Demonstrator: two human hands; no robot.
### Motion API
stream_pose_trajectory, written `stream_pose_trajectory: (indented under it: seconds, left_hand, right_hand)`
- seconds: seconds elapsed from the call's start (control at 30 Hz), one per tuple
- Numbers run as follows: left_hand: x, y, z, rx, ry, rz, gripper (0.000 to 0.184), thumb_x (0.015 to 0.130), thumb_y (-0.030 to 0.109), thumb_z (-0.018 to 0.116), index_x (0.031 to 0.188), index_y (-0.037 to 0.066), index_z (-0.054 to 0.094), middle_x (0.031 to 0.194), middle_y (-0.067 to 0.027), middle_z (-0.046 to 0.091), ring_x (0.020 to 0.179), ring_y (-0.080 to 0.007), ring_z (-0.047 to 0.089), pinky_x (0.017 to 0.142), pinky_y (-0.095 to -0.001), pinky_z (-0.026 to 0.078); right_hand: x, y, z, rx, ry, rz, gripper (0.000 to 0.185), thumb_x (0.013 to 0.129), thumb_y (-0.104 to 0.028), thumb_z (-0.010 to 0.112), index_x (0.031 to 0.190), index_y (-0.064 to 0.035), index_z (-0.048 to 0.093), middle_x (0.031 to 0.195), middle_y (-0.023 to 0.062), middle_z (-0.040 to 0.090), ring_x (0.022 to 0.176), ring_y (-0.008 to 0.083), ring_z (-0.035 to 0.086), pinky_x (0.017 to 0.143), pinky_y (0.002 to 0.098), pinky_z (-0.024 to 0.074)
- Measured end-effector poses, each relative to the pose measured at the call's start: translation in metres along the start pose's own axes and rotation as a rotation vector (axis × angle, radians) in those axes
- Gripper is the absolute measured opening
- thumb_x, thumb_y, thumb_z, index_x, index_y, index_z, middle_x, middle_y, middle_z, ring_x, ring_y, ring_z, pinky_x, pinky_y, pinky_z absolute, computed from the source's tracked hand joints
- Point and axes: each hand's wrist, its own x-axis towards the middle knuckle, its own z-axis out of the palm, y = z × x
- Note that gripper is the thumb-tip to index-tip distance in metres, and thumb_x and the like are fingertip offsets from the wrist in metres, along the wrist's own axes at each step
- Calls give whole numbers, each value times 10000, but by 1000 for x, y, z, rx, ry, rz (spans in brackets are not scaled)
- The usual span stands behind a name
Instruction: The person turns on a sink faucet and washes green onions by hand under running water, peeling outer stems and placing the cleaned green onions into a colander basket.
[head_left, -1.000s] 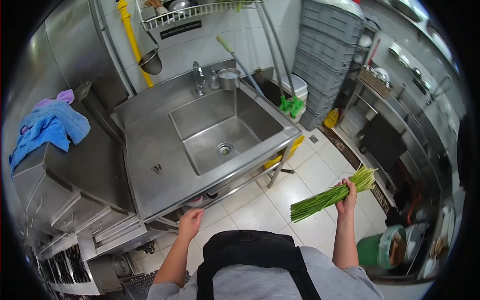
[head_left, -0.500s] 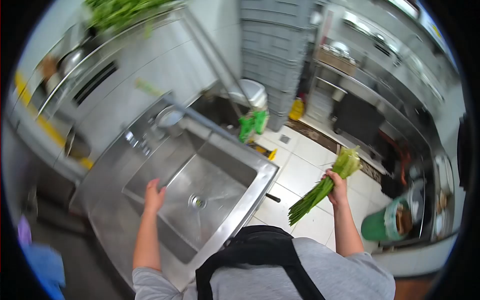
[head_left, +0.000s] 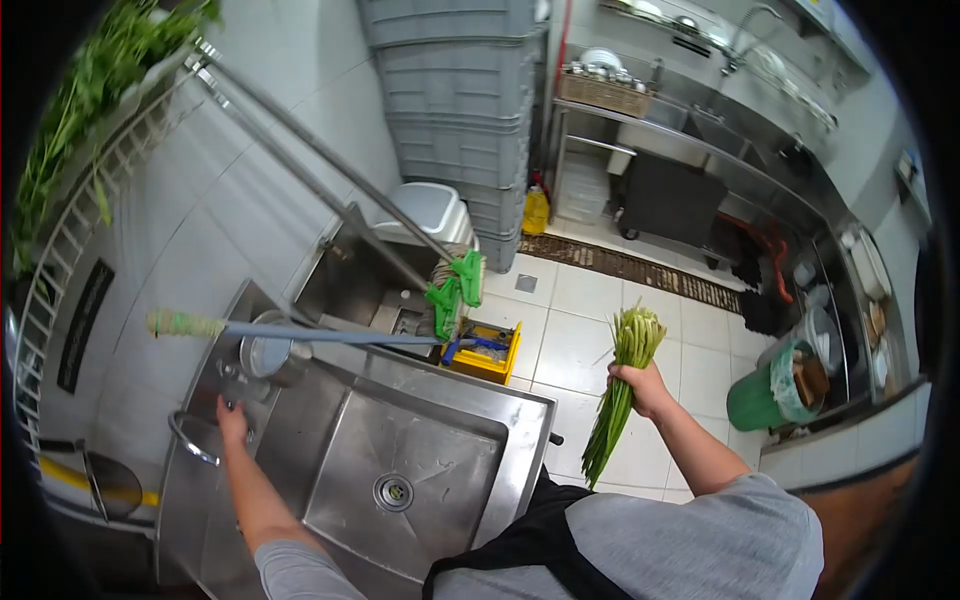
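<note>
My right hand (head_left: 643,388) is closed around a bunch of long green chives (head_left: 625,370), held over the tiled floor beside the sink. Its pale ends point up and its dark green ends hang down. At the back left of the steel sink (head_left: 345,480), my left hand (head_left: 233,420) is at the faucet (head_left: 190,440), its fingers closed on the small handle. The basin has a round drain (head_left: 394,492); no running water shows. A metal pot (head_left: 266,355) stands beside the faucet on the sink's back ledge.
Two long-handled mops with green heads (head_left: 455,290) lean behind the sink near a yellow caddy (head_left: 485,350). Grey crates (head_left: 455,110) are stacked at the back. A green bin (head_left: 765,400) stands at right. Leafy greens (head_left: 95,100) sit on a wall rack.
My left hand has moved from above the basin to the faucet. The view has turned, and the chives in my right hand now hang more upright.
</note>
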Motion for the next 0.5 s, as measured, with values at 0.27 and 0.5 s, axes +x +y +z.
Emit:
stream_pose_trajectory:
  seconds: [0.27,0.5]
  left_hand:
    - [-21,-21,21,237,-161,195,591,716,123,587,1258,-34,412,1366,-205,326,1289,-336,299,1059,-384,288]
    - [-129,30,-15,290,-3,248,684,823,251,565,1402,111,230,1463,-155,196,1342,-330,203,1091,-390,235]
  right_hand:
    - [16,16,25,-27,38,63,235,728,-72,586,934,-47,476,722,64,529,609,185,547,571,320,483]
    - [24,24,37,29,-69,3,187,750,-71,573,914,-63,482,729,44,525,594,163,525,558,291,459]
